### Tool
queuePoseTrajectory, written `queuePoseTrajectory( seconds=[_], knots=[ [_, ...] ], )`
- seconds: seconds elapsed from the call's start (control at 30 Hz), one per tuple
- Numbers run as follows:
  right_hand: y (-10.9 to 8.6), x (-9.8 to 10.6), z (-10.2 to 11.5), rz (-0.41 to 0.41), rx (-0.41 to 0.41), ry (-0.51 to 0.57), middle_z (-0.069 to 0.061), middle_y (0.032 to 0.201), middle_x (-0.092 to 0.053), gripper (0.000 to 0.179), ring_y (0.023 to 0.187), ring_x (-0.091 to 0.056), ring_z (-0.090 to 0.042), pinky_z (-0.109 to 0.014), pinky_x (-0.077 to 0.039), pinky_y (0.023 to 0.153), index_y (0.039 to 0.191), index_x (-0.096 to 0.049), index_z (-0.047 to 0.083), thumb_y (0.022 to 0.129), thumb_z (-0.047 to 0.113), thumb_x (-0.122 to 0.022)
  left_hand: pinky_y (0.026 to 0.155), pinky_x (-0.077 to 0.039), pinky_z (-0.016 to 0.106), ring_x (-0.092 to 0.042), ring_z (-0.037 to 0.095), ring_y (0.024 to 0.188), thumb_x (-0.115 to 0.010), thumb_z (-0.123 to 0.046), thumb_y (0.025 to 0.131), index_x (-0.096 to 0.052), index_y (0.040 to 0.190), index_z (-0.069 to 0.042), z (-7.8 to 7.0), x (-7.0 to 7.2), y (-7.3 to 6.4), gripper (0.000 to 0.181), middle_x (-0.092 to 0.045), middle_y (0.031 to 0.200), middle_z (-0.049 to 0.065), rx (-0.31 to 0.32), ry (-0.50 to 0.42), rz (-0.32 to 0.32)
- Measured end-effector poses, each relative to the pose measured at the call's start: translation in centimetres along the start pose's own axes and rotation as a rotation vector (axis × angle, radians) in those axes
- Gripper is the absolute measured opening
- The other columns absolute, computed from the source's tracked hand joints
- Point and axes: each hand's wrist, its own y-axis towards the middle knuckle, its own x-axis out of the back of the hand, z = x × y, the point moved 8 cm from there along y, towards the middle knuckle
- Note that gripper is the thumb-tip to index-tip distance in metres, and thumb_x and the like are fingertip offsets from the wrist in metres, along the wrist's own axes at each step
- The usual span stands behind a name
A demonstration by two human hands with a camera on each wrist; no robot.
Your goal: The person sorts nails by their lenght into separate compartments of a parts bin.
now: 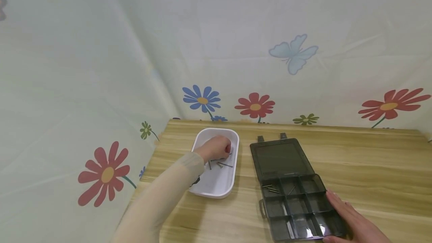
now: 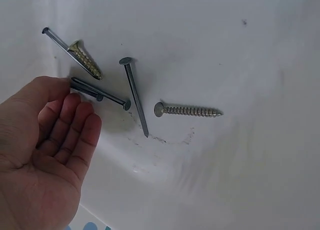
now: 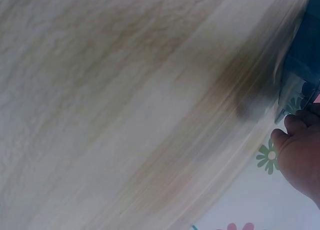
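My left hand (image 1: 216, 147) reaches into a white tray (image 1: 235, 175). In the left wrist view, its thumb and fingertips pinch dark nails (image 2: 102, 93) by their ends. Close by on the tray floor lie another nail (image 2: 134, 95), a silver screw (image 2: 195, 111), and a brass-coloured screw (image 2: 86, 56) against a thin nail (image 2: 55, 38). My right hand (image 1: 356, 220) holds the near right side of a dark see-through organizer box (image 1: 286, 197), fingers along its side, thumb at the near edge. Several nails or screws (image 1: 272, 189) lie in its far left compartment, and a thin one (image 1: 291, 189) in the compartment beside it.
The box lid (image 1: 281, 158) lies folded back toward the far side, two latches (image 1: 283, 136) at its edge. A handle (image 1: 262, 208) juts from the box's left side. Both containers rest on a wood-grain table (image 1: 371, 164), with a flower-printed cloth (image 1: 236, 48) behind.
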Motion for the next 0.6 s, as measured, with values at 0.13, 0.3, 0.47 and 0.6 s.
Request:
queuePoseTrajectory(
  seconds=[0.13, 0.3, 0.47, 0.6],
  knots=[
    [-0.03, 0.19, 0.20, -0.020, 0.004, -0.096, -0.009, 0.157, -0.022, 0.096, 0.120, -0.011, 0.032, -0.015, -0.047, 0.081, 0.155, -0.011, 0.031, 0.081, 0.048, -0.071, 0.070, -0.044, 0.025, -0.053, 0.011, 0.071, -0.072, -0.014, 0.080, -0.060, 0.075, -0.018, -0.07, -0.15, -0.02, 0.013, -0.058, 0.072, -0.006, 0.006, 0.010, 0.008],
    [0.00, 0.34, 0.36, -0.032, 0.005, -0.144, -0.009, 0.156, -0.025, 0.096, 0.120, -0.011, 0.032, -0.018, -0.048, 0.083, 0.155, -0.012, 0.031, 0.081, 0.047, -0.070, 0.070, -0.045, 0.025, -0.054, 0.011, 0.071, -0.072, -0.016, 0.081, -0.060, 0.077, -0.020, 0.24, -0.60, 0.05, 0.013, -0.059, 0.074, -0.006, 0.030, 0.004, 0.036],
    [-0.11, 0.41, 0.52, -0.061, 0.018, -0.201, -0.008, 0.156, -0.028, 0.095, 0.121, -0.006, 0.033, -0.046, -0.050, 0.090, 0.154, -0.013, 0.031, 0.080, 0.049, -0.070, 0.069, -0.046, 0.024, -0.055, 0.010, 0.071, -0.072, -0.016, 0.083, -0.060, 0.078, -0.019, 0.06, -0.49, -0.25, 0.013, -0.059, 0.075, -0.006, 0.045, -0.005, 0.070],
    [-0.09, 0.52, 0.48, -0.075, 0.036, -0.209, -0.007, 0.156, -0.028, 0.096, 0.122, -0.010, 0.032, -0.034, -0.051, 0.089, 0.154, -0.014, 0.030, 0.080, 0.048, -0.071, 0.069, -0.046, 0.024, -0.055, 0.010, 0.071, -0.071, -0.015, 0.084, -0.060, 0.078, -0.019, -0.35, -0.18, -0.56, 0.013, -0.059, 0.075, -0.006, 0.039, 0.004, 0.083]
  ],
)
